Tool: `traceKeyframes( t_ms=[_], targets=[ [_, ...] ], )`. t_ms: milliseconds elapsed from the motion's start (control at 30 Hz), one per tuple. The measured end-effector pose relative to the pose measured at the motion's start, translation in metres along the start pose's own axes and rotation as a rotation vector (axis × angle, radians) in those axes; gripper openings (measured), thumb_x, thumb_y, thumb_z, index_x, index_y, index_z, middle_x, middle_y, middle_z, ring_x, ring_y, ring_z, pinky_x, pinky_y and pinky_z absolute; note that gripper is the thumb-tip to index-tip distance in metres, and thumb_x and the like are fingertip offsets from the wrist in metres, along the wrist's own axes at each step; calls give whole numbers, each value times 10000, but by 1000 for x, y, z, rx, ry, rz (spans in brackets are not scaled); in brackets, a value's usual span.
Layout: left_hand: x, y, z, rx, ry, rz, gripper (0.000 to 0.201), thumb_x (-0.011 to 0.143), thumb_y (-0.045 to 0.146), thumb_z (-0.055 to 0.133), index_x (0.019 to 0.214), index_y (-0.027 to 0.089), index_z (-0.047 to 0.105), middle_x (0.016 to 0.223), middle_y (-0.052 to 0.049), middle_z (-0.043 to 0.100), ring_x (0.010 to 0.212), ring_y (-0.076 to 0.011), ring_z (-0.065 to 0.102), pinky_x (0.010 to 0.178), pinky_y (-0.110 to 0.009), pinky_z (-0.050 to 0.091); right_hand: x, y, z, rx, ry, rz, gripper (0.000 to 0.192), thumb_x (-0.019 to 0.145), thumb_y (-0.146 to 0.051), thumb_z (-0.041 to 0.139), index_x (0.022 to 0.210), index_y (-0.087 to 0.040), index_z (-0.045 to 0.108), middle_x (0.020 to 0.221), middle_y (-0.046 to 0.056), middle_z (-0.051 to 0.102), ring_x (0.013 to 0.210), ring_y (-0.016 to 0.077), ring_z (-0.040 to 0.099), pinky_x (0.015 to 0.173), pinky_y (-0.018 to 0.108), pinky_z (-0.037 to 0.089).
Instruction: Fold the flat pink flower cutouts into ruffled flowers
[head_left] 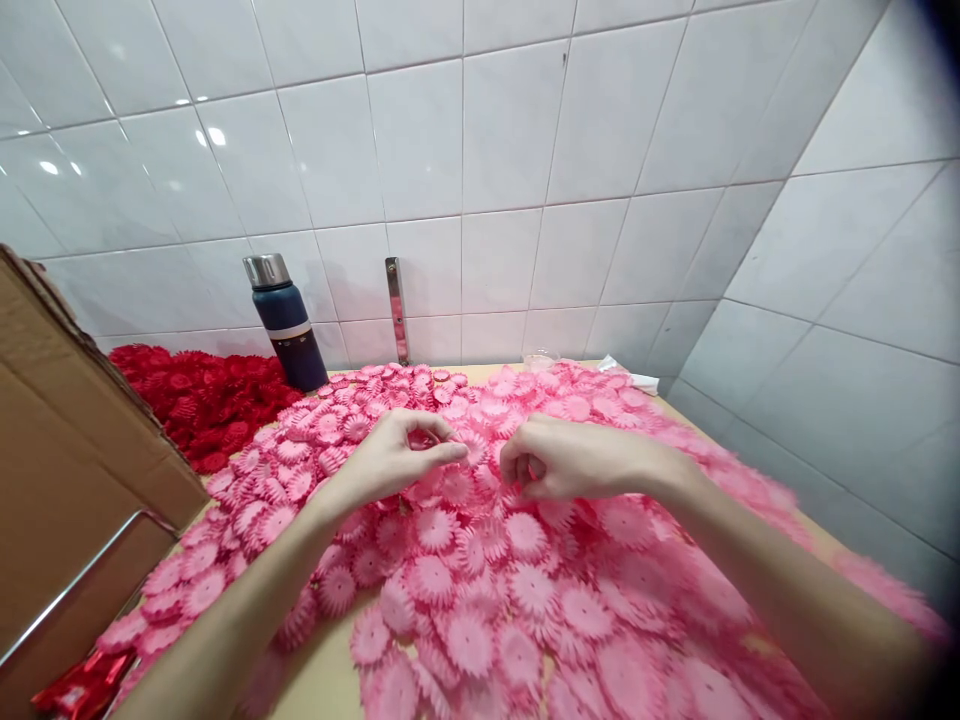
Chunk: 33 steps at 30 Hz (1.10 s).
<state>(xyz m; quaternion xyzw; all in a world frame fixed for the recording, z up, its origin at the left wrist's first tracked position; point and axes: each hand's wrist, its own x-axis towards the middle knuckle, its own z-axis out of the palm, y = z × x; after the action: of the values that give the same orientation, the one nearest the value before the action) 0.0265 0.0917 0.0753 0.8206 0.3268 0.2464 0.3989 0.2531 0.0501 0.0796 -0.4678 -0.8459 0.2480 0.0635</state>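
Over the pile of pink flower pieces (469, 640), my left hand (401, 455) is closed in a pinch, thumb against curled fingers. A round pink flower piece (474, 447) with a fringed edge shows right at those fingertips and appears to be pinched there. A short gap to the right, my right hand (551, 458) is bent down with its fingers curled together; whatever they hold, if anything, is hidden. The pieces under both hands are flat, with toothed rims, many with a small dark dot in the centre. They overlap in layers across the tabletop (322, 660).
A heap of red flower pieces (199, 400) lies at the back left behind a cardboard box (75, 400). A dark blue bottle (289, 325) and an upright metal strip (396, 310) stand by the tiled wall (510, 130). A red packet (82, 685) sits at lower left.
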Motion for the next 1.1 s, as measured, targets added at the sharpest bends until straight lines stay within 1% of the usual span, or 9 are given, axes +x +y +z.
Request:
traceKeyframes(
  t_ms=[167,233,333,433,533,633,733,933,1100],
  targets=[
    [0,2,-1,19,53,-21,334,847,429,582,751,126,685,714,-42,666,640,-140,570,578,-235,411,-3,2,-8,24,148,-29,65,767,-222,636,786,-198,693,754,35,686,648,162,581,537,262,402],
    [0,3,0,-4,67,1,311,840,419,602,775,132,701,754,-50,690,677,-146,595,611,-237,437,-4,-3,-10,98,216,1,174,802,-333,647,910,-202,689,691,18,675,588,147,566,497,253,384],
    [0,4,1,-45,113,68,231,818,361,654,833,140,721,820,-59,718,739,-157,637,674,-247,483,-2,-12,-10,345,183,22,374,853,-458,601,1137,-216,619,675,5,694,510,131,574,461,244,401],
    [-2,5,1,-105,115,107,187,795,290,693,897,137,726,886,-71,731,819,-176,667,747,-270,518,1,-19,-9,603,165,-73,351,897,-487,531,974,-173,669,825,60,726,653,165,679,592,279,514],
    [-5,6,-1,-121,69,107,262,769,288,724,990,147,720,936,-73,730,838,-179,664,742,-269,526,4,-19,-7,704,317,-124,334,854,-470,602,836,-146,681,804,71,715,739,190,694,681,309,540],
    [-6,9,-3,-117,62,126,279,793,277,702,1046,158,699,979,-68,718,850,-164,652,746,-254,519,6,-14,-5,720,461,-77,270,692,-378,782,788,-157,658,733,39,699,701,180,673,646,292,531],
    [-5,12,-2,-95,92,150,206,836,270,654,1000,151,693,1012,-68,706,907,-161,643,803,-255,506,7,-11,-4,703,533,-49,319,596,-298,845,786,-170,622,756,29,689,726,179,664,665,287,528],
    [-3,11,2,-86,117,124,241,847,341,639,1000,156,663,993,-60,687,901,-166,645,783,-266,514,6,-13,-4,500,515,-10,311,756,-383,725,983,-191,632,649,4,661,579,141,596,521,253,443],
    [-2,7,2,-123,91,104,288,815,368,673,1003,153,642,944,-55,679,829,-155,650,690,-242,518,6,-16,-3,394,488,-64,267,786,-353,692,972,-166,648,708,37,692,640,162,622,566,274,452]
  ],
)
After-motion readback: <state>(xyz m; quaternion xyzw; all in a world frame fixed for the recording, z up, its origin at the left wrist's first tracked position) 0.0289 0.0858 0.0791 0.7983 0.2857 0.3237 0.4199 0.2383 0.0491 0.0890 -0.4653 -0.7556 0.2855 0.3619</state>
